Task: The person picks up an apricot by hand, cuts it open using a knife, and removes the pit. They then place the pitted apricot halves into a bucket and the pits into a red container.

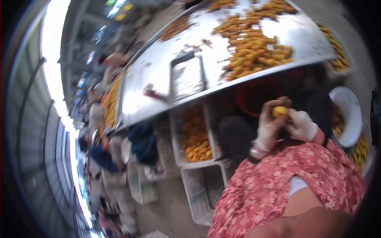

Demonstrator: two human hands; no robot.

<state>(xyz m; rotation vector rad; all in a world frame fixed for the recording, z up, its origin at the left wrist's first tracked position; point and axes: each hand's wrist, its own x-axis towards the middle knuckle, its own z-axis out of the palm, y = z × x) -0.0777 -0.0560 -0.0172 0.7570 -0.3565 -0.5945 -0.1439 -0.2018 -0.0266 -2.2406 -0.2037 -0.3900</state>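
Observation:
In front of my lap, my left hand [266, 126] wears a white glove with bare fingertips and curls around a yellow piece of produce [280, 111]. Its rounded end shows between the fingers; the rest is hidden. My right hand [302, 124], gloved alike, is closed against the lower side of that piece. Whatever else its fingers hold is hidden. Just beyond the hands a red tub [254, 101] sits in shadow under the table edge. A heap of elongated yellow-orange pieces [254, 51] lies on the metal table [139, 95]; blur hides their exact kind.
A metal tray [187, 77] rests on the table. Below it stands a white crate [176, 146] with orange pieces, beside another white crate [194, 194]. A white basin [353, 119] and more yellow produce [361, 152] are at my right. Other people [103, 152] sit at the left.

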